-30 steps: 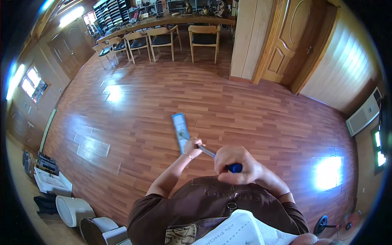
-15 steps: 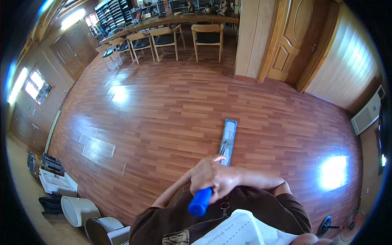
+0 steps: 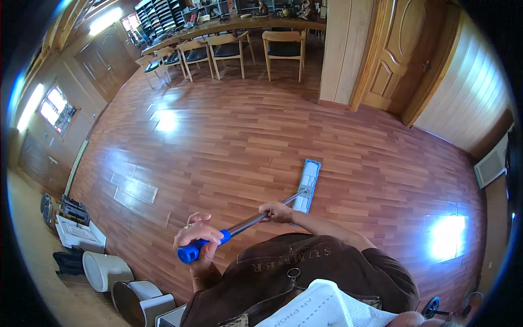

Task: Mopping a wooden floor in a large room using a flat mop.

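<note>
Left hand [image 3: 197,235]: loosely curled on the blue grip [image 3: 189,253] of the mop [image 3: 248,222], one finger raised. Right hand [image 3: 277,212]: closed round its shaft [image 3: 256,219]. Mop head [image 3: 309,180]: flat on floor [image 3: 370,180], right hand's two o'clock; chairs [image 3: 226,50] at mop head's eleven.

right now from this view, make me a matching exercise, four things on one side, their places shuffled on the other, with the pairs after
Things:
1. left hand
2. right hand
3. mop head
4. wooden chairs

Places:
a. flat on the floor
b. along the long desk
c. at the blue grip
d. around the metal pole

Pairs: 1-c, 2-d, 3-a, 4-b
</note>
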`<act>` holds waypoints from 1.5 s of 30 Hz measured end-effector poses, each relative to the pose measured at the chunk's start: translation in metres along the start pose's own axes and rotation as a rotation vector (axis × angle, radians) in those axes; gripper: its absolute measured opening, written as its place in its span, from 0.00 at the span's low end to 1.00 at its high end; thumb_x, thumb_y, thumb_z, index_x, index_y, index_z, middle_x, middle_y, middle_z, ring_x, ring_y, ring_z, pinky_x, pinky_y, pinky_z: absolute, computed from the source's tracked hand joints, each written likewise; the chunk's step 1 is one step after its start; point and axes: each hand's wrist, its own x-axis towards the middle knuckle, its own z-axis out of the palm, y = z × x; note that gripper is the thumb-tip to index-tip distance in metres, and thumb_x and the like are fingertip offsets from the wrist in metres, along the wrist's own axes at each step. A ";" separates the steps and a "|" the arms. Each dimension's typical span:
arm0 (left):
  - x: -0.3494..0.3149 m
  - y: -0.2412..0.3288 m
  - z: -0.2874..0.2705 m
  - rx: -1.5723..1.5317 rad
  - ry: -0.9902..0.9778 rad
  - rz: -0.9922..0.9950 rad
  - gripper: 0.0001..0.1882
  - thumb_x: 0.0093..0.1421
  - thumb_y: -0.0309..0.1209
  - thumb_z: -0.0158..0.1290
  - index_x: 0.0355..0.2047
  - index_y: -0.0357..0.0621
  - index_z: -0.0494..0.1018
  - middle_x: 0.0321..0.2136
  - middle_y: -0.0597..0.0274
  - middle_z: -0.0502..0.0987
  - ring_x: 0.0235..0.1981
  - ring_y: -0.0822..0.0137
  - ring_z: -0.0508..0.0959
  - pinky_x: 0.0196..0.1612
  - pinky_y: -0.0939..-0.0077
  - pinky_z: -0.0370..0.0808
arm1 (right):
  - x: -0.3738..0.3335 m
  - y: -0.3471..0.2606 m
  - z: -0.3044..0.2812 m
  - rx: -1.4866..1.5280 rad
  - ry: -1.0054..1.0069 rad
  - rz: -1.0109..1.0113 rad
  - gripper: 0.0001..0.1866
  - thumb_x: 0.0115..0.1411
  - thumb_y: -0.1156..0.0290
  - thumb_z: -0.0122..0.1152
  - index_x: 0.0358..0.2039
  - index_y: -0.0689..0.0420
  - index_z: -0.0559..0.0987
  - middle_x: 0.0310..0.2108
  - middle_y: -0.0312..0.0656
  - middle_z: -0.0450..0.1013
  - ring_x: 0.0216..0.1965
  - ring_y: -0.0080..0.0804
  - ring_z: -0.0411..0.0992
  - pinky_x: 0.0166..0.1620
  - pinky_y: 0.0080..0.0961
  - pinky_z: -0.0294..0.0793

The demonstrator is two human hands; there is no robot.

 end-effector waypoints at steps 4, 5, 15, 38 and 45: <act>0.013 0.010 0.039 0.062 0.040 0.035 0.13 0.56 0.42 0.59 0.26 0.47 0.71 0.16 0.67 0.76 0.19 0.68 0.78 0.44 0.57 0.70 | -0.018 0.005 -0.010 -0.222 0.098 0.021 0.11 0.49 0.68 0.62 0.20 0.55 0.67 0.20 0.46 0.66 0.25 0.50 0.66 0.28 0.41 0.64; 0.017 0.011 0.046 0.063 0.040 0.036 0.13 0.56 0.41 0.59 0.26 0.48 0.71 0.17 0.67 0.77 0.20 0.69 0.78 0.42 0.59 0.72 | -0.022 0.004 -0.011 -0.176 0.135 0.067 0.10 0.46 0.68 0.61 0.20 0.54 0.69 0.19 0.46 0.65 0.25 0.51 0.66 0.28 0.42 0.64; 0.042 -0.024 0.172 -0.171 -0.307 0.087 0.10 0.56 0.34 0.59 0.28 0.44 0.71 0.19 0.62 0.77 0.24 0.64 0.80 0.45 0.55 0.71 | -0.131 0.045 -0.112 -0.345 0.391 0.154 0.08 0.42 0.67 0.61 0.19 0.54 0.70 0.18 0.45 0.69 0.24 0.49 0.70 0.28 0.39 0.68; -0.024 -0.057 0.469 -0.895 -0.994 -0.336 0.05 0.53 0.24 0.58 0.30 0.41 0.74 0.30 0.58 0.76 0.35 0.64 0.76 0.41 0.67 0.73 | -0.499 0.119 -0.197 -0.607 1.140 0.545 0.15 0.45 0.70 0.67 0.14 0.56 0.67 0.14 0.49 0.62 0.17 0.46 0.60 0.22 0.36 0.62; -0.020 -0.073 0.522 -0.997 -1.187 -0.289 0.05 0.53 0.26 0.60 0.31 0.42 0.76 0.29 0.61 0.78 0.41 0.60 0.77 0.48 0.60 0.72 | -0.555 0.146 -0.176 -0.623 1.461 0.586 0.16 0.46 0.67 0.70 0.14 0.58 0.70 0.15 0.46 0.63 0.18 0.40 0.62 0.25 0.33 0.66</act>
